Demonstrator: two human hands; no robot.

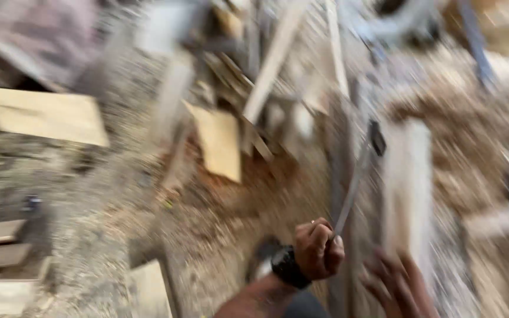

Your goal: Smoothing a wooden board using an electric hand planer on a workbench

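The view is heavily blurred by motion. Low in the near middle, the left hand (pixel 318 248), with a black watch (pixel 288 267) on its wrist, is closed around a thin grey metal strip (pixel 356 179) that rises up and to the right. Just right of it, the right hand (pixel 397 284) touches the near end of a pale upright wooden board (pixel 407 185). Farther off lie a flat tan plywood offcut (pixel 220 143) and long pale timber slats (pixel 275 59) on sawdust-strewn ground (pixel 107 194). A large light plywood sheet (pixel 41 113) lies at the far left.
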